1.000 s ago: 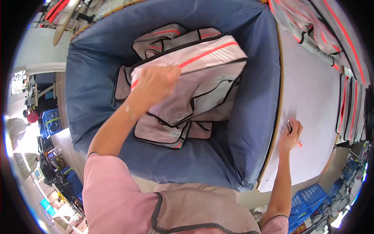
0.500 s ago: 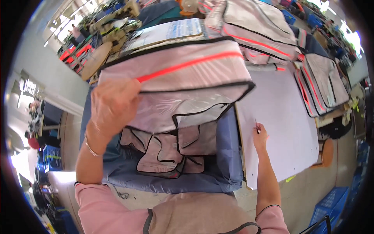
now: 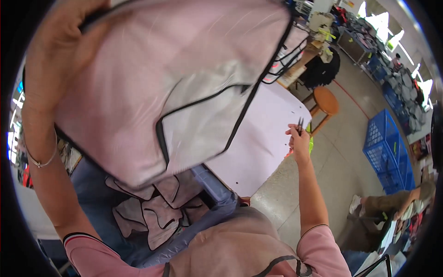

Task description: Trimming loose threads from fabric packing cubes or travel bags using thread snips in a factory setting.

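L hand [image 3: 60,57] clamped on 1 pink bag [image 3: 124,106] w/ black trim, at its far left edge; bag's held up above 1 blue-lined bin [image 3: 216,190], left of 1 white tabletop [image 3: 265,138]. R hand [image 3: 301,142] closed on 1 pr. dark snips [image 3: 300,123], nr tabletop's right edge. Pink pcs [image 3: 161,214] in bin, exact no. unclear; 1 stool [image 3: 326,100] far right.

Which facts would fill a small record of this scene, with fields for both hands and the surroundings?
Left hand: grips pinkish fabric piece with black edging
Right hand: holds small two-tipped tool, apparently snips, near white tabletop
Blue-lined bin: below the fabric piece, with similar pieces inside
Floor: blue crate, brown stool
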`<state>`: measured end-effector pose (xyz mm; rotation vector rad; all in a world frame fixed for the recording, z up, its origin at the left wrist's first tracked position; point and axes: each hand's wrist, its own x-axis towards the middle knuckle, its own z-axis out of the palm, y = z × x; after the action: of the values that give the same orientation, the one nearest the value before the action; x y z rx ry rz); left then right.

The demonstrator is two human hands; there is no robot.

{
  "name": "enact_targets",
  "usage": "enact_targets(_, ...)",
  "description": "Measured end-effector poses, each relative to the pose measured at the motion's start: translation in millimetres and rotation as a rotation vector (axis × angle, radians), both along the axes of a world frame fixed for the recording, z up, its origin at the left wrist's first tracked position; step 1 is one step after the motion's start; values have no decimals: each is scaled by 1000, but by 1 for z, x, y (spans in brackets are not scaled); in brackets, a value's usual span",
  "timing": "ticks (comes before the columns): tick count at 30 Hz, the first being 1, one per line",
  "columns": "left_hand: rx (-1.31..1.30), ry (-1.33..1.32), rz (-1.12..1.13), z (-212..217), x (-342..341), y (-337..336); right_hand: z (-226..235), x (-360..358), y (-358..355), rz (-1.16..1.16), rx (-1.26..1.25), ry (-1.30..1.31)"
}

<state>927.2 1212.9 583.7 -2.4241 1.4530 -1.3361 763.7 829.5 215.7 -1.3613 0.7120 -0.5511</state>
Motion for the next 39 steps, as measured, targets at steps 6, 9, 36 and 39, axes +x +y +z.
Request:
enact_targets(6,46,-293,-511,-59,-9,-27,-11,-77,-36,-310,92,-74)
enact_targets(9,289,40,-521,-184,-18,-15,-50,-121,-49,-355,103,14)
enact_targets(36,-606,969,242,-400,20,2,-47,-21,27,-92,-119,305)
enact_targets(39,-536,1256,249,-395,12,2,-60,-26,7,-79,-117,334)
